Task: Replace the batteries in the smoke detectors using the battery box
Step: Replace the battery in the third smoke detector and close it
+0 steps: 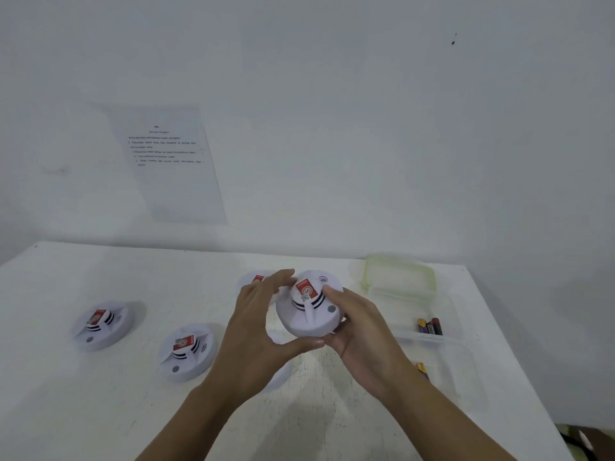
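Observation:
A white round smoke detector [307, 316] with a red sticker on top is held above the table between both hands. My left hand [258, 331] cups its left side, thumb under the front rim, fingers spread behind it. My right hand [361, 331] grips its right side, fingers curled around the rim. Two more detectors lie on the table at the left [101, 324] and centre-left [186, 351]. A further one [254, 280] shows partly behind my left hand. Clear plastic battery boxes stand at the right, one [429, 326] with several dark batteries, another [446, 371] nearer me.
The white table [83, 410] meets a white wall at the back. A printed instruction sheet [169, 161] hangs on the wall. A clear lid with a green seal [397, 271] lies behind the boxes. A white round part [281, 374] lies under my left wrist. The table's right edge runs diagonally.

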Action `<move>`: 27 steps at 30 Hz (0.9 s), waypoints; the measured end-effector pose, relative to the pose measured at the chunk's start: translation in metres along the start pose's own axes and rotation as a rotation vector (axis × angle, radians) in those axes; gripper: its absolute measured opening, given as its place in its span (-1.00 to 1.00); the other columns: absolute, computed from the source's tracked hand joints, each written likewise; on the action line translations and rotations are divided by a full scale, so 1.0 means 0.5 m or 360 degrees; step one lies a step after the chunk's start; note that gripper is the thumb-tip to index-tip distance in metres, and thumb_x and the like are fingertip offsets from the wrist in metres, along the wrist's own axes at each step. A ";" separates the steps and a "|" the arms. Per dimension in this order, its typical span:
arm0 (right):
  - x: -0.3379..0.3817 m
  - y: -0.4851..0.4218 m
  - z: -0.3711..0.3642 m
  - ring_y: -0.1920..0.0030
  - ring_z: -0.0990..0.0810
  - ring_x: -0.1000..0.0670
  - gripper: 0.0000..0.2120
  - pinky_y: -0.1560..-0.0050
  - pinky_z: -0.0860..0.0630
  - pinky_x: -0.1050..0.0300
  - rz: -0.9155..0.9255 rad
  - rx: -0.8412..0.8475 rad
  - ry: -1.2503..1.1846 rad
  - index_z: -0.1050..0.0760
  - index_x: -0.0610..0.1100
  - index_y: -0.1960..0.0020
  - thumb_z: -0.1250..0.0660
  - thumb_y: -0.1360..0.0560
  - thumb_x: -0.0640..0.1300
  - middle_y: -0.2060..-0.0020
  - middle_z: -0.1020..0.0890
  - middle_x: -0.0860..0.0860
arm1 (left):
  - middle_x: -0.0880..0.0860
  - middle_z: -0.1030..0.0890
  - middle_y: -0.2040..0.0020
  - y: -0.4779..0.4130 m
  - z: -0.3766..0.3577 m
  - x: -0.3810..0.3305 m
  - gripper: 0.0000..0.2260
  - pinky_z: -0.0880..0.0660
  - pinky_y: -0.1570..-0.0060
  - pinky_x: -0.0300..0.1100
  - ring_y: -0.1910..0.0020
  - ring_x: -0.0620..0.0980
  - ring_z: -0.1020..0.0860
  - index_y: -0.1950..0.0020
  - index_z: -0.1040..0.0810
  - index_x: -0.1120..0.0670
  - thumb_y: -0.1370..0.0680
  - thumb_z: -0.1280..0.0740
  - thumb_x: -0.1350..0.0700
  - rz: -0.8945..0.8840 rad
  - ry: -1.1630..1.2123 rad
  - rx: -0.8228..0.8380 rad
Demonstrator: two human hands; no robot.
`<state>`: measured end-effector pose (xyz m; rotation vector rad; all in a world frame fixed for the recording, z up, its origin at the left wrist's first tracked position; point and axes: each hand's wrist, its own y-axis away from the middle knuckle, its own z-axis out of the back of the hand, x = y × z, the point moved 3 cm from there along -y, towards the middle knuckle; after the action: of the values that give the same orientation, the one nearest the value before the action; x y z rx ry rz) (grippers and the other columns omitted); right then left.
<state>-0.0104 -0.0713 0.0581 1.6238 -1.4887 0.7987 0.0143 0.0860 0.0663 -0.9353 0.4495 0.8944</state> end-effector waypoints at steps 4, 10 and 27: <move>-0.006 -0.002 -0.005 -0.25 -0.62 -0.26 -0.62 -0.18 -0.59 -0.20 0.0035 -0.0010 -0.0350 -0.44 -0.25 -0.39 -0.31 -0.58 -0.20 -0.24 -0.62 -0.25 | -0.28 -0.46 -0.31 0.020 0.003 0.024 -0.30 -0.51 -0.07 -0.27 -0.25 -0.25 -0.47 -0.32 -0.36 -0.34 -0.27 -0.60 -0.22 0.0278 0.0326 0.0013; -0.014 -0.002 -0.011 -0.20 -0.65 -0.20 -0.67 -0.14 -0.60 -0.12 0.0176 -0.0093 0.0017 -0.49 -0.06 -0.34 -0.30 -0.60 -0.24 -0.17 -0.69 -0.14 | -0.24 -0.57 -0.25 0.032 0.006 0.024 -0.34 -0.65 -0.05 0.00 -0.12 -0.04 -0.64 -0.33 -0.44 -0.32 -0.32 -0.57 0.04 0.0562 0.0768 0.0172; -0.044 -0.022 -0.065 -0.15 -0.68 -0.18 -0.52 -0.20 -0.60 -0.19 0.0275 -0.0002 0.0469 -0.47 0.04 -0.31 -0.52 -0.45 -0.13 -0.14 -0.69 -0.10 | -0.07 -0.63 -0.23 0.014 0.123 0.075 -0.42 -0.61 -0.15 -0.03 -0.15 0.00 -0.65 -0.40 -0.39 -0.27 -0.46 -0.53 -0.01 0.0725 0.0841 0.0363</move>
<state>-0.0005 -0.0317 0.0541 1.3215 -1.4264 1.0824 0.0277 0.1568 0.0705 -0.8655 1.2303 0.9711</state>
